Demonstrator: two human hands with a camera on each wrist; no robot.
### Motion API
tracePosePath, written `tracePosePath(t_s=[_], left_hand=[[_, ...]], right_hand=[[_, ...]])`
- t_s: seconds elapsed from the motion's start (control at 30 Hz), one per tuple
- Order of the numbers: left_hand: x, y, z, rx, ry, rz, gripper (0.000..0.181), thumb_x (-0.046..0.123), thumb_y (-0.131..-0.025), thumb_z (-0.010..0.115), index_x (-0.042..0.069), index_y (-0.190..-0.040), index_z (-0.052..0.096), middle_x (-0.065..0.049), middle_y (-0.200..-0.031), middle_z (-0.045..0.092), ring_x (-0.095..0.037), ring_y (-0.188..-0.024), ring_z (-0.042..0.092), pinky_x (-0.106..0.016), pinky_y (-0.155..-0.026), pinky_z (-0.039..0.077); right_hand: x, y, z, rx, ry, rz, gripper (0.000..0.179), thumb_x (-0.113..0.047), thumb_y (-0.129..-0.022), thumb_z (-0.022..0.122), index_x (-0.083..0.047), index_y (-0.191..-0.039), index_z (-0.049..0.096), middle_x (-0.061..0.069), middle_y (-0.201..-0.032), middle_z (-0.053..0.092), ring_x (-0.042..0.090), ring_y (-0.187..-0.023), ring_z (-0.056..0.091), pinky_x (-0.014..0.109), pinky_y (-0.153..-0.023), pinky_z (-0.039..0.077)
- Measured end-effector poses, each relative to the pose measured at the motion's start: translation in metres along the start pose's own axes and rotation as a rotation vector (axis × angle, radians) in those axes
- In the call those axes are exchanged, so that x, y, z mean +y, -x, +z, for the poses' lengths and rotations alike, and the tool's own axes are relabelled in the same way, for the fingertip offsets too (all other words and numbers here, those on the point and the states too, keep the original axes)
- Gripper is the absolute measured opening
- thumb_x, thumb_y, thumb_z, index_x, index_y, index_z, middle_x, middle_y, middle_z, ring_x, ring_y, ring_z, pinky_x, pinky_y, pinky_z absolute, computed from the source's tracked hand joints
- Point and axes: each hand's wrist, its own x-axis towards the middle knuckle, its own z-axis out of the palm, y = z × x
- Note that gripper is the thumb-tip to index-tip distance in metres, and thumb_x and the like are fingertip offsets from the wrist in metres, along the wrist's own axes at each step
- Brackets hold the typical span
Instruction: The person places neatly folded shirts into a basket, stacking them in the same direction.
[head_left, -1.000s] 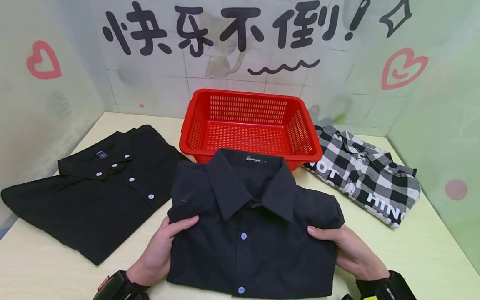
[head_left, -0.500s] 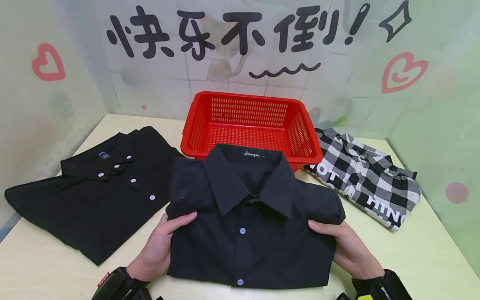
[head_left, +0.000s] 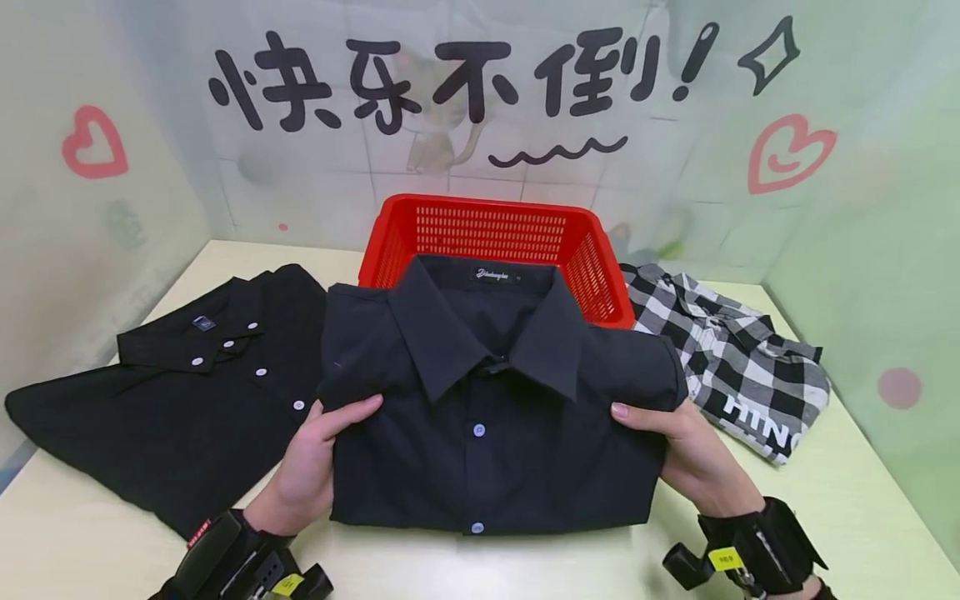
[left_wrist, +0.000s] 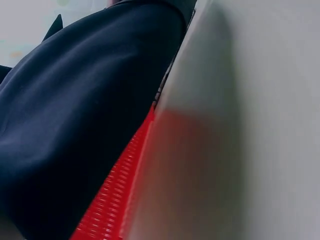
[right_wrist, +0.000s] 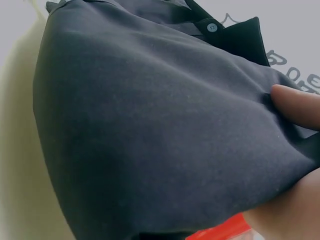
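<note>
A folded dark shirt point(head_left: 405, 467), with a pointed collar and light blue buttons, hangs above the table between both hands. My left hand point(head_left: 303, 471) grips its left side, thumb on top and fingers hidden beneath. At the opposite side my right hand point(head_left: 697, 458) holds it the same way; the thumb point(right_wrist: 299, 107) presses on the cloth in the right wrist view. The collar end overlaps the near part of a red plastic basket point(head_left: 487, 229) and hides its front rim. In the left wrist view the raised shirt point(left_wrist: 95, 100) shows with part of the basket below it.
Another folded black shirt point(head_left: 150, 425) with white buttons lies on the table at the left. To the right of the basket is a folded black-and-white checked shirt point(head_left: 765, 367) with white lettering. Printed walls point(head_left: 862, 292) enclose the pale table point(head_left: 847, 500) at the back and sides.
Both hands have lifted the dark shirt and carried it forward, so its collar now covers the basket's near part. The other two shirts stay where they lay. The head view has shifted slightly.
</note>
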Motion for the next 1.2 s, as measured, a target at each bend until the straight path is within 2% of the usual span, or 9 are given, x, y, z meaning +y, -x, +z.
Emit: tracePosePath(t_s=[0.33,0.57,0.77,1.03,1.2], left_hand=[[0.028,-0.028,0.008,0.017,-0.139,0.048,0.023,0.016,-0.105,0.040,0.013,-0.128,0.038,-0.009,-0.129,0.046,-0.025,-0.111,0.053,-0.041,-0.098,0.046],[0.045,-0.050,0.007,0.030,-0.157,0.057,0.025,0.022,-0.105,0.048,0.009,-0.125,0.043,-0.010,-0.121,0.055,-0.025,-0.106,0.059,-0.043,-0.095,0.049],[0.063,-0.070,0.009,0.044,-0.167,0.031,0.029,0.024,-0.104,0.052,0.010,-0.127,0.043,-0.010,-0.122,0.054,-0.026,-0.108,0.057,-0.043,-0.096,0.048],[0.084,-0.092,0.009,0.059,-0.152,0.041,0.033,0.025,-0.102,0.056,0.008,-0.128,0.046,-0.010,-0.120,0.057,-0.026,-0.104,0.059,-0.039,-0.093,0.049],[0.095,-0.116,0.009,0.100,-0.168,0.040,0.035,0.025,-0.099,0.061,0.010,-0.128,0.048,-0.008,-0.118,0.059,-0.025,-0.104,0.059,-0.039,-0.094,0.048]], right_hand=[[-0.031,-0.012,0.005,0.019,-0.014,-0.117,0.045,0.002,-0.094,0.060,-0.011,-0.135,0.046,0.006,-0.130,0.051,0.025,-0.107,0.058,0.042,-0.096,0.046],[-0.061,-0.031,0.014,0.072,0.038,-0.168,0.048,0.001,-0.092,0.066,-0.007,-0.135,0.046,0.009,-0.131,0.050,0.026,-0.106,0.059,0.042,-0.094,0.048],[-0.089,-0.048,0.020,0.119,0.077,-0.177,0.049,-0.002,-0.087,0.074,-0.006,-0.130,0.052,0.011,-0.126,0.055,0.027,-0.102,0.062,0.043,-0.089,0.052],[-0.109,-0.070,0.023,0.138,0.146,-0.269,0.044,-0.001,-0.083,0.078,-0.003,-0.123,0.061,0.014,-0.121,0.058,0.029,-0.100,0.062,0.041,-0.087,0.053],[-0.123,-0.087,0.023,0.204,0.172,-0.243,0.044,0.000,-0.081,0.080,-0.002,-0.121,0.062,0.012,-0.119,0.060,0.028,-0.099,0.061,0.039,-0.088,0.052]])
